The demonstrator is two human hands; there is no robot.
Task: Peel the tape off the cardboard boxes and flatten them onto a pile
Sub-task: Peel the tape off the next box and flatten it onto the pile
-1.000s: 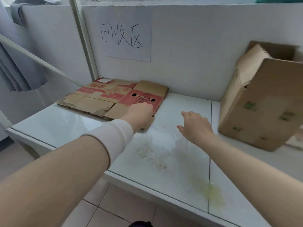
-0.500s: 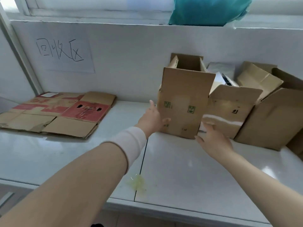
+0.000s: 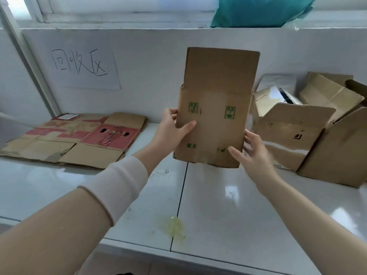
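Brown cardboard box (image 3: 215, 120) held upright in air above tabletop (image 3: 228, 205), top flap standing up, green printed marks facing camera. Left hand (image 3: 168, 133) grips left edge: thumb across front face, fingers (image 3: 171, 112) curled round edge. Right hand (image 3: 253, 155) grips lower right corner: thumb on front, other fingers behind, probably against back panel, hidden. Flattened cardboard pile (image 3: 79, 139) well to left on tabletop; open boxes (image 3: 294, 135) just to right.

Both arms outstretched; left hand (image 3: 170, 129) higher than right hand (image 3: 251, 155), fingers (image 3: 172, 111) curled, thumbs nearest.
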